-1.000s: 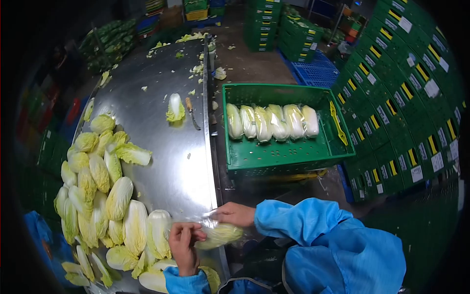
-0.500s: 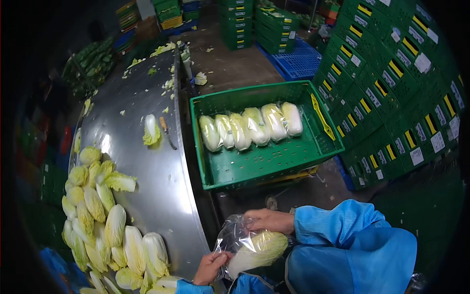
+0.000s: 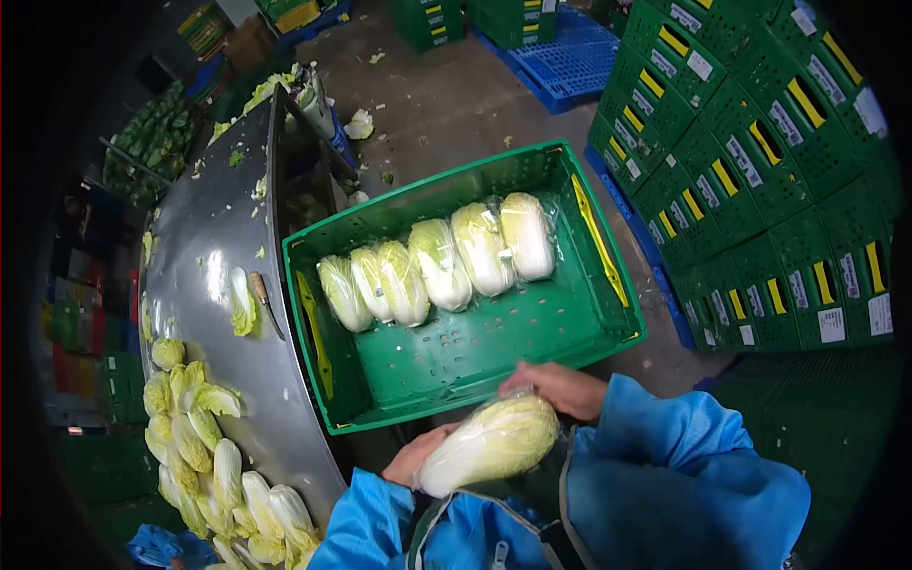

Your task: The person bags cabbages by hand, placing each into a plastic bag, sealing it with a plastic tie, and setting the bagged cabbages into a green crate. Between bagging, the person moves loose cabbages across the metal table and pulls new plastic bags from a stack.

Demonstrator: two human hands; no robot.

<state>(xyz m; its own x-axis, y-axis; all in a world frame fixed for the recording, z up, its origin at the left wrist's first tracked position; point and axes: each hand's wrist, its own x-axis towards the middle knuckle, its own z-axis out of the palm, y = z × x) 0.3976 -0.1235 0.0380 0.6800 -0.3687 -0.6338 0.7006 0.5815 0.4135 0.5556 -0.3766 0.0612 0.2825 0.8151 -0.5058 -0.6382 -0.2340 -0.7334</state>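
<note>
Both hands grip one bagged cabbage (image 3: pixel 489 445). The left hand (image 3: pixel 415 458) cups its pale lower end from beneath, fingers closed on it. The right hand (image 3: pixel 562 388) closes over the leafy top end. The cabbage lies tilted, wrapped in clear film, close to the body above the blue sleeves (image 3: pixel 665 456) and just short of the near rim of a green crate (image 3: pixel 475 394).

Six bagged cabbages (image 3: pixel 442 264) lie in the crate, side by side in a row toward its far wall, each touching the next.

Left of the crate runs a steel table (image 3: pixel 204 237). A pile of unwrapped cabbages (image 3: pixel 223 465) sits at its near end. Farther up, a knife (image 3: pixel 264 299) lies just beside a cut cabbage piece (image 3: pixel 242 302), with leaf scraps scattered beyond.

Stacks of green crates (image 3: pixel 760 142) stand to the right, and a blue pallet (image 3: pixel 551 47) lies on the floor past them.
</note>
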